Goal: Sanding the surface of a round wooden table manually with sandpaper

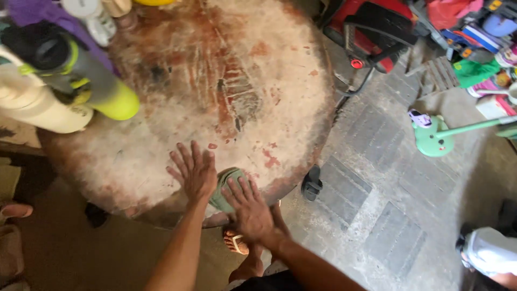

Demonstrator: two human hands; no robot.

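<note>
My left hand [193,171] lies flat, fingers spread, on the near edge of a round, worn wooden table [226,81] with red stains. My right hand [249,209] presses down on a green cloth [225,180] at the table's rim, fingers spread over it. The two hands sit side by side, the cloth partly showing between them. Below the rim I see my feet in sandals [237,243].
Bottles stand at the table's far left: a yellow-green bottle [102,86], a cream one [37,105], with a purple cloth [48,16] behind. On the paved floor to the right are a red machine [371,27], a green toy [433,137], and colourful clutter [479,48]. Another person's clothing [490,250] shows at bottom right.
</note>
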